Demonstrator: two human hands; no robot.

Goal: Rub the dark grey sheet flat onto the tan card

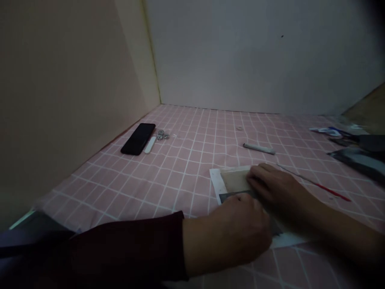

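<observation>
A white sheet (214, 176) lies on the pink checked cloth under both hands. On it are a beige rectangular piece (236, 180) and, nearer to me, a dark grey piece (225, 197), mostly covered. My left hand (236, 228) is curled into a fist over the dark piece, its fingertips hidden. Just beyond it, my right hand (270, 182) bends its fingers down at the right side of the beige piece. Whatever either hand grips is out of sight. Right of that hand rests a thin tool with a red handle (333, 192).
At the left lie a black phone (138, 138), a white rounded stick (150, 145) and small metal rings (162, 135). A grey tube (259, 149) sits beyond my hands. Dark packaging (361, 160) and a blue-and-white item (327, 131) are at right. A pale wall (240, 60) bounds the back.
</observation>
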